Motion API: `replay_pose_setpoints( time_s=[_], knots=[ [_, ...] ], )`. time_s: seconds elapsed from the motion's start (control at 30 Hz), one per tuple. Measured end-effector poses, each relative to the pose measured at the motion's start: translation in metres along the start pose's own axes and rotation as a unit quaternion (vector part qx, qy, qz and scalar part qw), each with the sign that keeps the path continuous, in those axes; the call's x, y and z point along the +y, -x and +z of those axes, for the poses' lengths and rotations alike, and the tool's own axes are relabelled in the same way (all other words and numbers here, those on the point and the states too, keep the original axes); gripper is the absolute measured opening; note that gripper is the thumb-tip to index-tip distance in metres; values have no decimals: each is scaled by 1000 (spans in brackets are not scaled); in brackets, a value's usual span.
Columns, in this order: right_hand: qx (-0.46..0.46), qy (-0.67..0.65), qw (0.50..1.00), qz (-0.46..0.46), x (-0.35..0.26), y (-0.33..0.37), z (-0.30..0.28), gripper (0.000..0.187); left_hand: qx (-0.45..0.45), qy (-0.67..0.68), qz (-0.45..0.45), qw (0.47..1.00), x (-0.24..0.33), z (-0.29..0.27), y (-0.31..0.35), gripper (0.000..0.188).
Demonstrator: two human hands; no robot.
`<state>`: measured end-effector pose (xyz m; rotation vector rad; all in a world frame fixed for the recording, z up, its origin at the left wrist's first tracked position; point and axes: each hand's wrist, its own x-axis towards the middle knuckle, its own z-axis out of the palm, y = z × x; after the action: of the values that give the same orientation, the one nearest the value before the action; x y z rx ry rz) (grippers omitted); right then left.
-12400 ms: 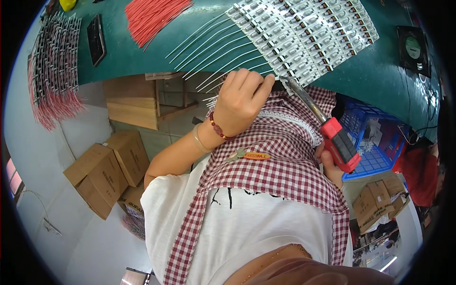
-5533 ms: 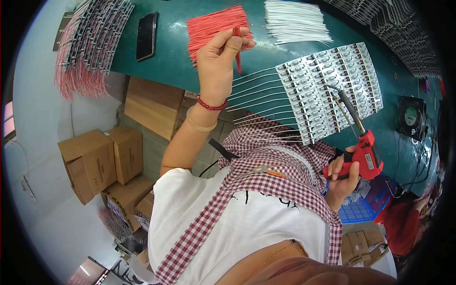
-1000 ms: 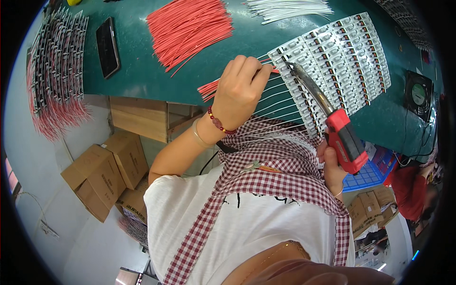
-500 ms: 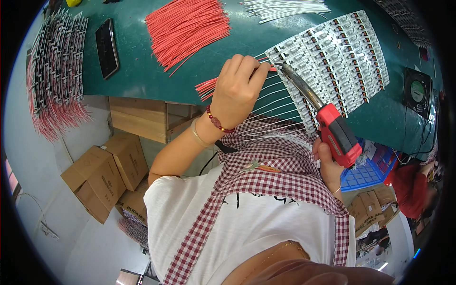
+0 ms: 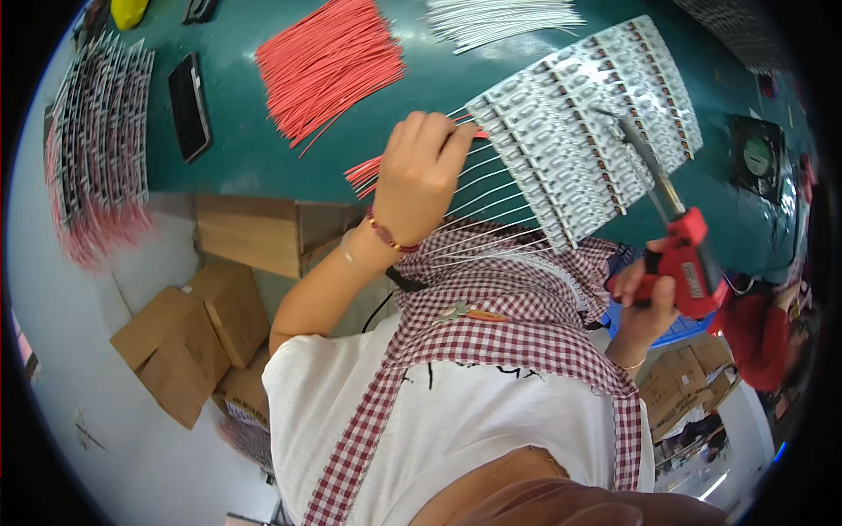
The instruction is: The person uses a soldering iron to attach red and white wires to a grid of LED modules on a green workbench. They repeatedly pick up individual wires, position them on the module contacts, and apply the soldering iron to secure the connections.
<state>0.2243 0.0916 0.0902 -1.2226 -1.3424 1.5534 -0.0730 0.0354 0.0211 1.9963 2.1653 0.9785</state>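
My left hand [image 5: 416, 186] is closed on a small bunch of red wires [image 5: 363, 175]; their tails stick out to its left. One red wire end shows past my fingers, beside the left edge of a panel of small circuit boards [image 5: 561, 110]. Thin white wires [image 5: 491, 206] run from that edge down toward my checkered apron. My right hand [image 5: 647, 307] grips a red and black soldering gun [image 5: 691, 267]. Its metal tip appears over the panel's middle; whether it touches cannot be made out.
A pile of red wires [image 5: 329, 66] and a pile of white wires [image 5: 500, 17] lie on the green table. A phone [image 5: 189, 110] is at left, near a hanging stack of wired panels [image 5: 101, 149]. A small fan [image 5: 757, 158] stands at right. Cardboard boxes [image 5: 171, 342] sit below.
My right hand has moved right with the soldering gun, taking its tip from the panel's left edge to over its middle. My left hand keeps hold of the red wires.
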Motion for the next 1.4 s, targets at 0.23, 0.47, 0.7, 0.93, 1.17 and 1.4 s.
replay_pose_setpoints(
  time_s=[0.23,0.47,0.7,0.93,1.17,1.4],
  knots=[
    [198,-23,955,-222,-49,-37,-122,49,-13,-27,-26,999,25,2,-9,22],
    [433,52,881,-185,-55,-102,-214,33,5,-48,-15,999,28,6,-11,14],
    [392,-23,891,-227,-35,-90,-198,39,53,-46,38,997,29,11,-8,21],
    [149,-115,978,-91,-38,-38,-73,48,7,-43,35,998,27,8,-5,20],
    [-40,-92,994,37,2,6,-16,53,39,16,34,999,16,16,2,29],
    [-98,43,989,98,22,14,6,51,45,19,39,998,16,16,8,28]
  ],
)
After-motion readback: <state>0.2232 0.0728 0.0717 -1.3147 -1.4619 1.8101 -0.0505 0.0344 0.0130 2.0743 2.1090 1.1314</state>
